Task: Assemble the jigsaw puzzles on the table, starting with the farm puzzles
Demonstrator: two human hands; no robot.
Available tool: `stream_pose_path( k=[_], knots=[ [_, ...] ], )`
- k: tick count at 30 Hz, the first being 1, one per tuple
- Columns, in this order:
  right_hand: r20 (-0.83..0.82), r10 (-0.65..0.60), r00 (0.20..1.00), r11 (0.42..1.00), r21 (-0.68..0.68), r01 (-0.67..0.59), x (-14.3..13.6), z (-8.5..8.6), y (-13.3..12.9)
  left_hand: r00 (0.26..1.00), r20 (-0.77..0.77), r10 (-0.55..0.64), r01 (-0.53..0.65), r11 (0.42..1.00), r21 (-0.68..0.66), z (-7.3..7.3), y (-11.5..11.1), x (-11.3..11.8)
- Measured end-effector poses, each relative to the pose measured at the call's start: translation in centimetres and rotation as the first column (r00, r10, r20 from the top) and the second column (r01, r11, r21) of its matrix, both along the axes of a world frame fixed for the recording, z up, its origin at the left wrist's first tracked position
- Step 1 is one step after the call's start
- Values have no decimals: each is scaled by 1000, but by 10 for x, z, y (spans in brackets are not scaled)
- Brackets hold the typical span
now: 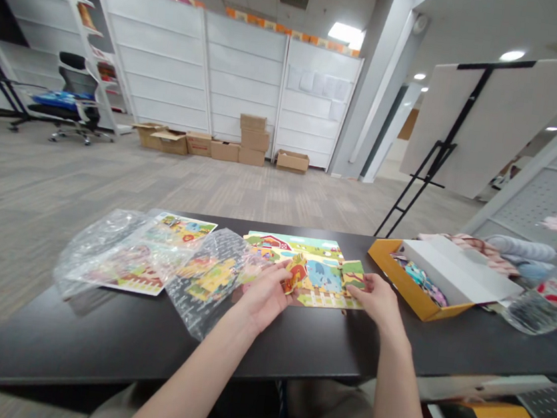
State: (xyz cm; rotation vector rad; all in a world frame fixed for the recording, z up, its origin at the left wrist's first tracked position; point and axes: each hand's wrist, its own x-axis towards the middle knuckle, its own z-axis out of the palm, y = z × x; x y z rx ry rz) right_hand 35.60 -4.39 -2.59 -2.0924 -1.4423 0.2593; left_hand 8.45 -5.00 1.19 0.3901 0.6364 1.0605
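A colourful farm-scene puzzle board (318, 301) lies flat on the dark table. My left hand (269, 292) is closed around a few small puzzle pieces (296, 273) in orange and yellow, held over the board's middle. At the board's right side my right hand (374, 297) pinches a green and yellow puzzle piece (353, 274) between thumb and fingers. Left of the board rests a clear plastic bag (212, 288) with yellow and orange pieces in it. Farther left, a second farm picture sheet (149, 281) lies partly under crumpled clear plastic (97, 255).
On the right of the black table (152, 349) stands an open yellow box (400, 287) with a white lid and small colourful items inside. Beyond it are rolled cloths (520, 248) and a clear vase (550, 300) with a pink flower. Cardboard boxes (253, 142) line the far wall.
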Motion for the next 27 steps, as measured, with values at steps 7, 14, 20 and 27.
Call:
stream_pose_path(
  k=[7, 14, 20, 27],
  knots=[
    [-572, 116, 812, 993, 87, -80, 14, 1, -17, 999, 25, -21, 21, 1000, -8, 3, 0, 4],
    [-713, -59, 698, 995, 13, 98, 16, 13, -25, 1000, 14, -26, 26, 1000, 1, -2, 1, 2],
    [-778, 22, 627, 996, 72, 55, 6, 27, -32, 1000, -16, 10, -11, 1000, -5, -7, 1, 6],
    [-865, 135, 483, 981, 184, 56, 4, 29, -31, 1000, 15, 12, -11, 997, -73, -7, -1, 12]
  ],
)
